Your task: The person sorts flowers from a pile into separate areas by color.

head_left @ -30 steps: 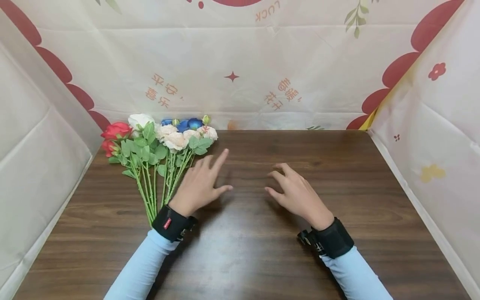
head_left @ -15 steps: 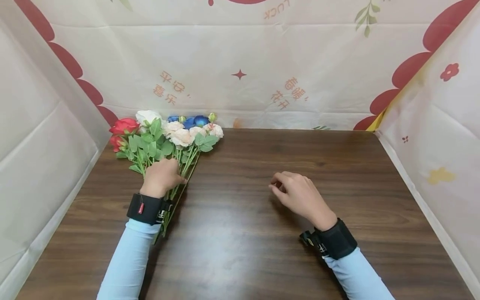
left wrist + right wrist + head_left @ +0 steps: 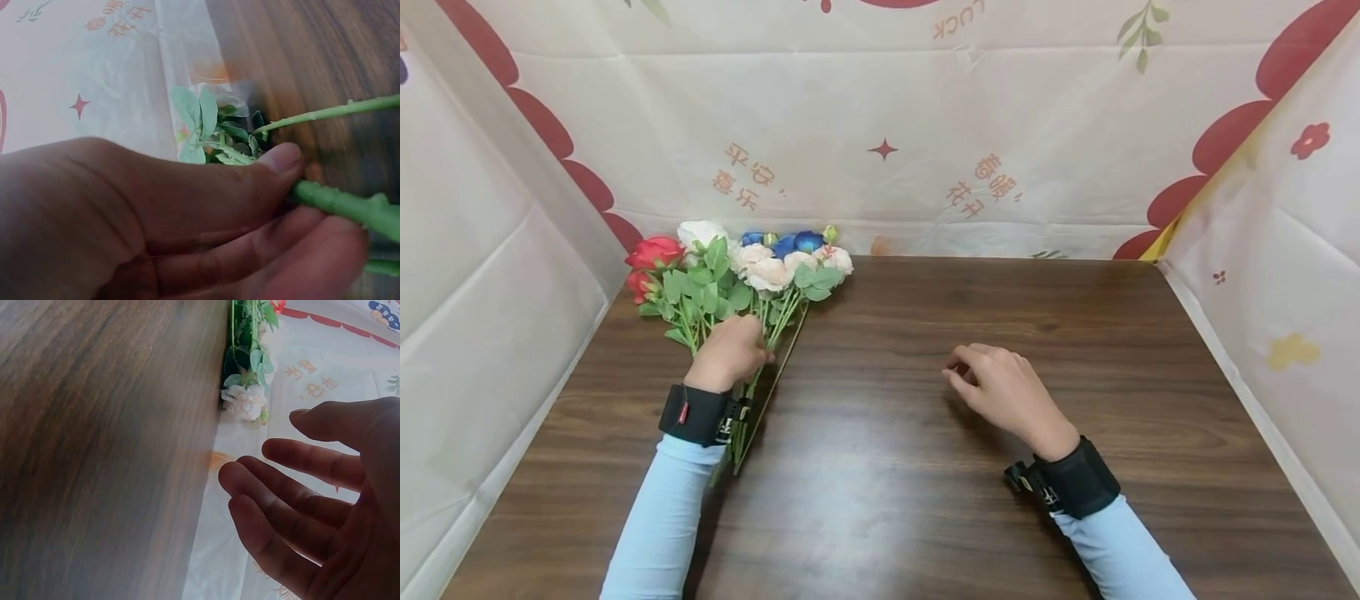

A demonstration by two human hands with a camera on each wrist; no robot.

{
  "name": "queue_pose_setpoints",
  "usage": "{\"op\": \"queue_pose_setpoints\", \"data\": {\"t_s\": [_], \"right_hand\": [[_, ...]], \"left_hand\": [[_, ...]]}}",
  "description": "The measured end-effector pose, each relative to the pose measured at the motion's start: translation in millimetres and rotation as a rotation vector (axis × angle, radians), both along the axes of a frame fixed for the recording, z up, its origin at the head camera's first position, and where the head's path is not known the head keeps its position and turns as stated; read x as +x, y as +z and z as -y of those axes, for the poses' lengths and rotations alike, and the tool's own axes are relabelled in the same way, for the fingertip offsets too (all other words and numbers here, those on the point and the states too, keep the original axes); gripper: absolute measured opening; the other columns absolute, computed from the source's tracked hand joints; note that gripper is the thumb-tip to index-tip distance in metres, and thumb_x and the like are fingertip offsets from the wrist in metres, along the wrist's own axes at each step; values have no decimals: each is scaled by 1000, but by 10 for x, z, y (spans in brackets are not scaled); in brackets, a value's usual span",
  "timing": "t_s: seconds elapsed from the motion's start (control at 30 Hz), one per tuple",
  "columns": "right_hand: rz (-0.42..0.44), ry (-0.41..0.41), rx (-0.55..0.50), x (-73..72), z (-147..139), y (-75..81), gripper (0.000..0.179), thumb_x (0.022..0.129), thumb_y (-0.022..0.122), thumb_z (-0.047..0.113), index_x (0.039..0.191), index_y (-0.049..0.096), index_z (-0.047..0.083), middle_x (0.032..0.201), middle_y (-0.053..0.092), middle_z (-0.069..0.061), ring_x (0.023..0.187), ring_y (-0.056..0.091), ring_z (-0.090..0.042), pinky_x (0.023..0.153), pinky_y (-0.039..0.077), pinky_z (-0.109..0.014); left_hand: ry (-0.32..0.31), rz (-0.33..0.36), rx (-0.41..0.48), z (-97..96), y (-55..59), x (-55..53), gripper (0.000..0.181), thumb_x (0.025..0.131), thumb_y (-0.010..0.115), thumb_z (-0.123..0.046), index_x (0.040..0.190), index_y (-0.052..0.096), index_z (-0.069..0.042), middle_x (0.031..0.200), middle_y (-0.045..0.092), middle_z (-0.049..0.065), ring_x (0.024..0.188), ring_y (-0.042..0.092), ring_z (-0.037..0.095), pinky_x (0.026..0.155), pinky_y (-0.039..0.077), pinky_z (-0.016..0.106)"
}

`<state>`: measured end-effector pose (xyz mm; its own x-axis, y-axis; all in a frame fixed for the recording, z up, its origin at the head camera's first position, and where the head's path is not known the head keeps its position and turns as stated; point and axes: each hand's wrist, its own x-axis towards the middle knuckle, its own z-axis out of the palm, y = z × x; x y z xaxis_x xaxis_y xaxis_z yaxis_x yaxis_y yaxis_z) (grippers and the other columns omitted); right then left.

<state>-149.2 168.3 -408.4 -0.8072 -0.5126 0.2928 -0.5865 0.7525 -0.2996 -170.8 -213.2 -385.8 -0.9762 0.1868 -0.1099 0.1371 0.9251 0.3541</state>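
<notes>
Artificial flowers lie side by side at the table's back left in the head view: red roses, a white rose, pale pink roses and blue blooms. My left hand reaches over their stems. In the left wrist view, its thumb and fingers pinch a thick green flower stem; a thinner stem runs apart from them. Which bloom the pinched stem bears is hidden. My right hand hovers over the table's right half, fingers loosely bent around nothing, as the right wrist view confirms.
The brown wooden table has a printed cloth backdrop along its far edge. Pale cloth walls rise at the left and right sides. A black camera strap sits on each wrist.
My left hand has moved left and down onto the flower stems, and its spread fingers have closed on a stem. The right hand stays nearly in place, its fingers curling slightly more.
</notes>
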Motion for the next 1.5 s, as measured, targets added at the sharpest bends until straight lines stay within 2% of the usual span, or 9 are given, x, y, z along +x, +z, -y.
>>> {"op": "queue_pose_setpoints", "data": {"t_s": [0.17, 0.43, 0.6, 0.7, 0.83, 1.03, 1.13, 1.33, 1.5], "right_hand": [[4, 4, 6, -6, -2, 3, 10, 92, 60, 27, 95, 69, 22, 83, 62, 13, 68, 57, -2, 54, 46, -23], [17, 3, 12, -11, 11, -4, 12, 92, 61, 26, 96, 70, 20, 83, 62, 12, 68, 58, -3, 54, 46, -24], [17, 3, 19, -8, 21, -12, 11, 92, 60, 27, 96, 69, 21, 83, 62, 12, 67, 57, -3, 54, 45, -23], [22, 3, 22, -4, 34, -19, 12, 93, 59, 28, 96, 69, 22, 83, 61, 13, 67, 56, -2, 53, 45, -23], [30, 8, 10, 11, 61, -28, 12, 93, 59, 28, 96, 69, 22, 82, 61, 14, 68, 56, -2, 54, 45, -24], [62, 58, -56, 40, 141, -29, 12, 93, 59, 27, 96, 69, 21, 81, 60, 15, 67, 55, 2, 54, 45, -21], [113, 108, -107, 64, 206, -23, 14, 94, 59, 28, 98, 70, 19, 82, 61, 16, 68, 56, 2, 55, 46, -20], [210, 181, -205, 148, 355, 0, 17, 95, 58, 29, 100, 69, 17, 81, 63, 14, 68, 58, 0, 58, 49, -21], [336, 211, -281, 230, 479, -20, 27, 98, 54, 35, 102, 68, 12, 81, 66, 5, 63, 60, -5, 57, 50, -24]], "left_hand": [[-17, -49, -3, -8, 50, 8, 45, 81, 62, 0, 43, 41, -14, 39, 29, -5, 34, 34, 12, 42, 37, 27], [-49, -166, 10, -46, 129, 50, 39, 65, 49, 10, 42, 33, -16, 43, 17, -8, 40, 18, 9, 39, 21, 23], [-47, -237, 1, -87, 205, 96, 48, 77, 62, 0, 44, 32, -17, 47, 17, -7, 42, 22, 11, 42, 26, 27], [-54, -261, 20, -129, 269, 129, 52, 82, 68, -8, 43, 34, -17, 46, 24, -7, 43, 27, 13, 43, 28, 27], [-75, -231, 73, -216, 338, 166, 45, 85, 68, -13, 46, 45, -16, 47, 38, -7, 44, 34, 14, 44, 31, 27], [-134, -105, 223, -423, 333, 193, 11, 87, 67, -11, 76, 68, -12, 71, 66, -2, 51, 57, 13, 47, 45, 28], [-179, -25, 307, -559, 294, 205, 9, 89, 67, -12, 80, 67, -10, 72, 67, -1, 52, 62, 13, 46, 48, 27], [-272, 48, 426, -815, 238, 223, 10, 90, 67, -13, 80, 67, -12, 66, 65, -3, 52, 63, 13, 50, 51, 24], [-281, 84, 534, -972, 158, 230, 9, 90, 66, -13, 81, 68, -10, 68, 66, -1, 53, 64, 15, 52, 53, 28]]}}
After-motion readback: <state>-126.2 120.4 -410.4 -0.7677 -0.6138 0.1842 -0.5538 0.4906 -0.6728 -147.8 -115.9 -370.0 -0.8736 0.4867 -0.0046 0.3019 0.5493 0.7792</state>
